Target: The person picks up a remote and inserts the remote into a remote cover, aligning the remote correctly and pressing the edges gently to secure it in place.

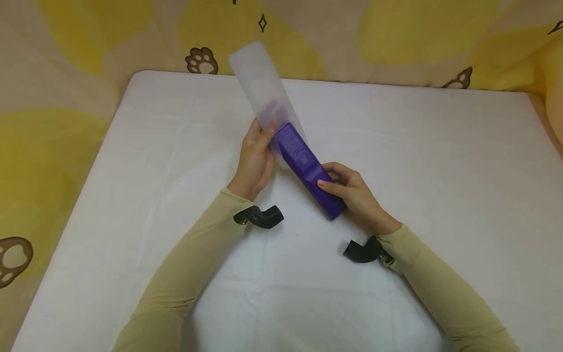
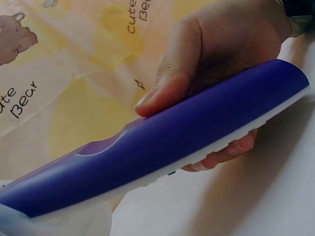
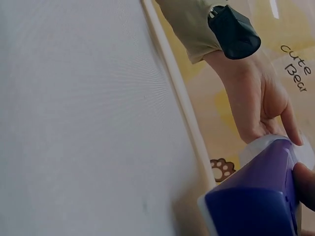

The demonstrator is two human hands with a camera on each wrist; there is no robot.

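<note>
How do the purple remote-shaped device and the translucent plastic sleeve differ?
The purple remote-shaped device is opaque and solid; the translucent plastic sleeve is see-through and thin. The right hand grips the device's near end; the left hand pinches the sleeve's mouth. The device's far tip sits inside the sleeve. Both are long and narrow.

Remote partly in sleeve, above table.

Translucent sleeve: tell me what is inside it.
The far end of the purple remote sits inside the translucent sleeve; the upper part looks empty. The left hand covers its edge.
</note>
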